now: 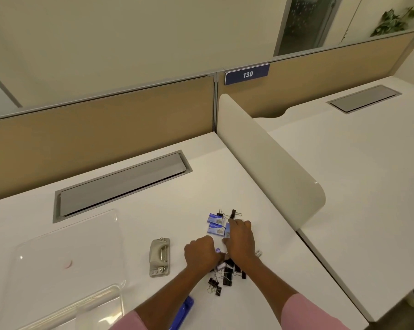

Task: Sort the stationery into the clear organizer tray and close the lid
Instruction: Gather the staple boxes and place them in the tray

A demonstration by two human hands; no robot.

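The white bench [158,201] has a grey metal cable flap [122,184] set flush into it near its far edge. Behind that edge stands a tan fabric partition [94,139] capped by a pale metal rail. A cream divider panel [272,163] with a rounded corner rises along the bench's right edge. Beyond it is a neighbouring white desk [356,182] with its own grey flap [364,98]. A blue label reading 139 [247,74] sits on the partition's top rail. Behind are a cream wall [129,32], a dark glazed panel [306,22] and green plant leaves [394,20]. Dark floor [396,322] shows at the lower right. The light is warm and even.
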